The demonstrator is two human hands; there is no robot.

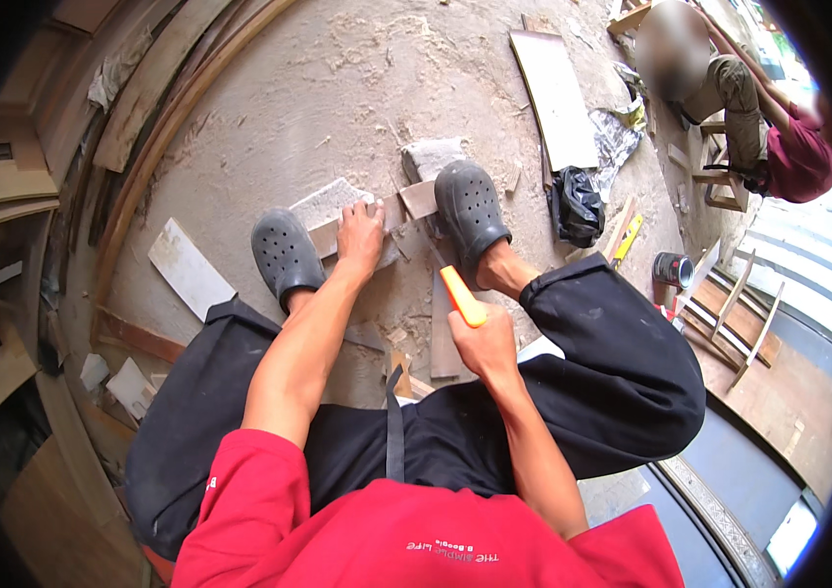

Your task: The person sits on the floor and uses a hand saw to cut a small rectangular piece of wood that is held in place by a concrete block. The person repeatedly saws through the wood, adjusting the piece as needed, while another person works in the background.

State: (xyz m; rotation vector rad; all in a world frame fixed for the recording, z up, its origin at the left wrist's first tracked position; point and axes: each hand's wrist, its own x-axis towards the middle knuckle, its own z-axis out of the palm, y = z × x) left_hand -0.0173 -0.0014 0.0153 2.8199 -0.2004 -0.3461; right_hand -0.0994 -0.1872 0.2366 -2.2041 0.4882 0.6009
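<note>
My left hand (361, 235) is closed over a strip of wood (326, 238), pressing it down between my two dark clogs. Under the front of the right clog (471, 201) lies another short wood piece (420, 199), close to the end of the held strip. My right hand (484, 342) grips the orange handle of what looks like a hand saw (462, 296). Its thin blade shows nearly edge-on, pointing towards the wood. Beside the left clog (286, 249) and behind the strip sits a pale grey block (331, 199). Another grey block (433, 157) is farther back.
A long white board (555, 103) and a black plastic bag (578, 208) lie to the right. Beyond are a yellow tool (628, 240), a tin can (672, 269) and a wooden frame (744, 318). Planks (156, 93) line the left. A co-worker (744, 113) sits at far right.
</note>
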